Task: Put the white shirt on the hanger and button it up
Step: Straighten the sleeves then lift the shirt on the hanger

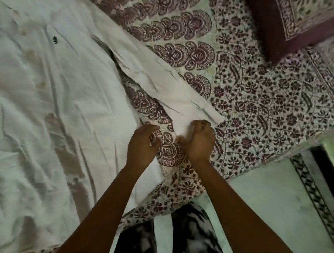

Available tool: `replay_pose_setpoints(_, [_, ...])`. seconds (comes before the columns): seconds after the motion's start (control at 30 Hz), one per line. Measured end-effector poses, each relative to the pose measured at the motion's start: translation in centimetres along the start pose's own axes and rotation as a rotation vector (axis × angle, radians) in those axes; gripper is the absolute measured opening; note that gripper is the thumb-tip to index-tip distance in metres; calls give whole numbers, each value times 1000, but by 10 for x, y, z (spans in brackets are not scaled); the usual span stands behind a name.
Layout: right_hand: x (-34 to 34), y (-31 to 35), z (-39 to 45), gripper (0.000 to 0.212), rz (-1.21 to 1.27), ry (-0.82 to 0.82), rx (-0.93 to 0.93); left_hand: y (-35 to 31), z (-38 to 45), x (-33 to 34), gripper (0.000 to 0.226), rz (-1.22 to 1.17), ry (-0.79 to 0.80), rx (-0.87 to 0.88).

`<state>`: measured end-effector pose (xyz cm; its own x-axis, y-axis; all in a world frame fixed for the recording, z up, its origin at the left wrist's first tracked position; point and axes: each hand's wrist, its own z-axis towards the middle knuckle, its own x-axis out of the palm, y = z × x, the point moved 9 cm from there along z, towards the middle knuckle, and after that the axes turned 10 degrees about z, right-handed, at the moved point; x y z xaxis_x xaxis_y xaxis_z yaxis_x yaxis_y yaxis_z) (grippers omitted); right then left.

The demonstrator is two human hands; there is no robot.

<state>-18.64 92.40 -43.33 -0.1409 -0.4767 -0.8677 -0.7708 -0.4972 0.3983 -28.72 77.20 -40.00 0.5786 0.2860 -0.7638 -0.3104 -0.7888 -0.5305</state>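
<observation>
Fingers of the left hand (143, 142) and right hand (199, 140) curl, gripping the white shirt (52, 90) on the bed (262, 105).

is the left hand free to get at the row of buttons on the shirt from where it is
Probably yes. The buttons lie uncovered on the white shirt, up and to the left of the left hand, with nothing between. But that hand looks to be gripping the shirt's edge and would likely need to release it first.

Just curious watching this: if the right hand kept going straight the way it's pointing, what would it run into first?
Probably the white shirt's sleeve cuff, right beyond the right hand, which already grips it; past that, only patterned bedspread.
</observation>
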Motion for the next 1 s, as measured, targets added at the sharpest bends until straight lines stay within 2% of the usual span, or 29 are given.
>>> replay_pose_setpoints(0.13, [-1, 7, 4, 55, -71, -52, -23, 2, 1, 13, 27, 13, -5, 0])
replay_pose_setpoints(0.2, [-4, 7, 7, 43, -11, -35, -29, 0, 4, 16, 27, 2, 0, -5])
replay_pose_setpoints(0.23, [-6, 5, 9, 35, 83, -29, -26, -1, 6, 16, 27, -7, 1, -8])
replay_pose_setpoints(0.3, [-20, -1, 12, 21, 434, -10, 11, -4, 11, 17, 27, -18, 8, -6])
replay_pose_setpoints(0.37, [-36, -6, 12, 12, 847, 36, 117, -8, 17, 18, 26, -53, 36, -37])
replay_pose_setpoints(0.43, [-51, -8, 10, 5, 1136, 85, 275, -15, 22, 21, 27, -203, 100, -138])
replay_pose_setpoints(0.5, [-56, -14, 9, 10, 1344, 108, 425, -24, 25, 26, 33, -350, 158, -238])
replay_pose_setpoints(0.53, [-58, -17, 11, 22, 1398, 113, 460, -32, 26, 30, 37, -404, 198, -267])
replay_pose_setpoints(0.57, [-58, -18, 12, 35, 1429, 111, 478, -40, 27, 37, 41, -483, 254, -285])
replay_pose_setpoints(0.6, [-58, -21, 15, 39, 1440, 94, 481, -50, 27, 45, 42, -589, 321, -298])
replay_pose_setpoints(0.67, [-60, -27, 18, 24, 1453, 22, 496, -63, 27, 60, 38, -802, 391, -365])
replay_pose_setpoints(0.73, [-63, -32, 20, 19, 1437, -33, 500, -60, 32, 64, 28, -885, 296, -456])
replay_pose_setpoints(0.83, [-66, -32, 27, 33, 1363, -17, 377, -53, 37, 63, 24, -808, 155, -490])
replay_pose_setpoints(0.93, [-66, -27, 29, 56, 1236, 27, 241, -39, 37, 66, 22, -613, 102, -530])
replay_pose_setpoints(1.0, [-66, -32, 28, 48, 1218, -39, 242, -35, 35, 73, 25, -544, 134, -562])
